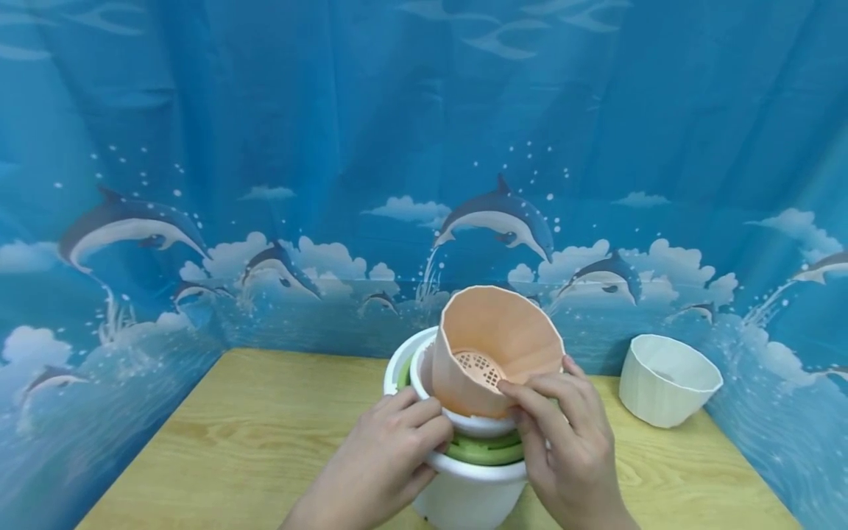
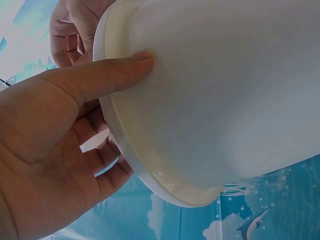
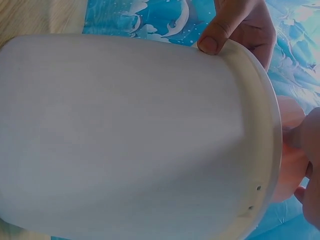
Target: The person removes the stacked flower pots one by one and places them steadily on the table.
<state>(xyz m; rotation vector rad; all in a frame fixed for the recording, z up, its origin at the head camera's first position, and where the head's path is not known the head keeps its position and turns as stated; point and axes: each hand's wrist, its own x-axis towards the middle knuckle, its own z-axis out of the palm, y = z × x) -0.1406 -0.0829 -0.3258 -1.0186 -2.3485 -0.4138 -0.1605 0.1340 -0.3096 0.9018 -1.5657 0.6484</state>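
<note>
A peach-orange plastic flower pot [image 1: 500, 324] with a perforated base leans tilted in the mouth of a smaller white pot [image 1: 480, 425]. That one sits within a green pot [image 1: 486, 451], nested in a big white pot [image 1: 472, 500]. My left hand [image 1: 397, 449] holds the stack at its near left; in the left wrist view its thumb [image 2: 125, 70] presses the big white pot's outside, fingers over the rim. With my right hand [image 1: 570, 434] I pinch the orange pot's near right wall, thumb outside. The right wrist view catches only part of this hand [image 3: 312, 165].
A separate cream-white pot [image 1: 662, 390] with a faceted rim stands at the back right of the wooden table [image 1: 265, 427]. Behind the table hangs a blue curtain [image 1: 298, 147] printed with dolphins.
</note>
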